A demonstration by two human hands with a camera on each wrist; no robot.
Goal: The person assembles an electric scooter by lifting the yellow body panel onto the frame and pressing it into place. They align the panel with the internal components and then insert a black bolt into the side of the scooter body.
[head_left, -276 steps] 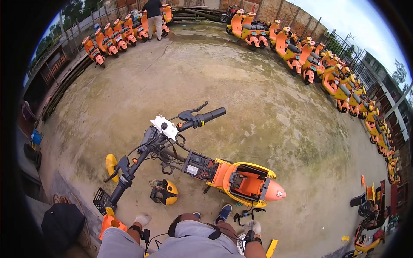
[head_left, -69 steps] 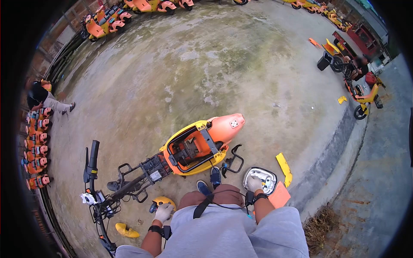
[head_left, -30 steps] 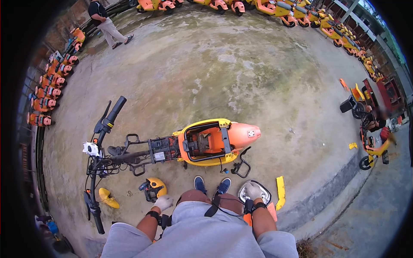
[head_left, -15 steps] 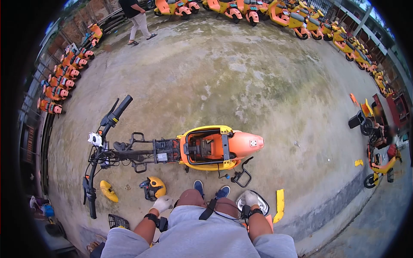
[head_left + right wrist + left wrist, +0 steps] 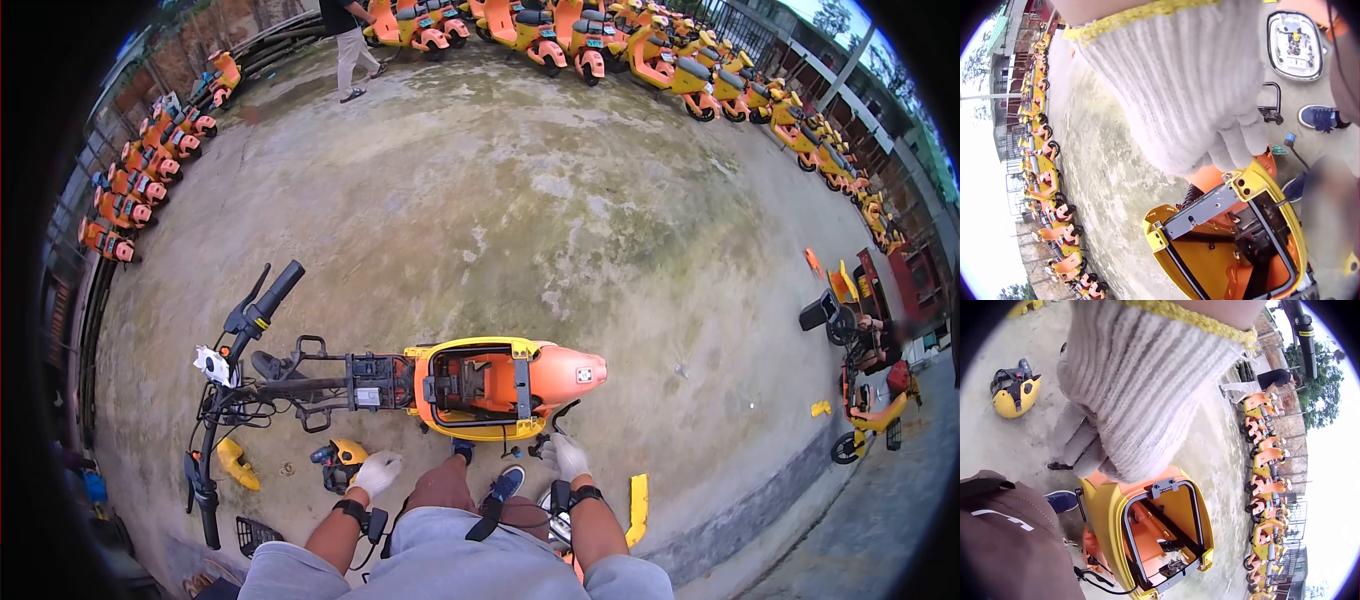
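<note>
A partly stripped scooter stands across in front of me, its handlebars to the left and its orange and yellow rear body to the right. The seat opening is uncovered, with a grey metal crossbar at one end. My left hand, in a white knit glove, hangs beside a yellow helmet with fingers loosely bent and nothing visible in them. My gloved right hand is beside the scooter's tail, fingers relaxed; in the right wrist view they overlap the yellow rim. No held thing shows there.
A white-lined, dark-rimmed part, a black tubular bracket and a yellow strip lie at right. A yellow curved piece and black basket lie at left. Parked scooters line the yard; a person walks at the back.
My right hand has moved forward from over the white-lined part toward the scooter's tail. My feet have stepped apart. The person at the back has walked to the right.
</note>
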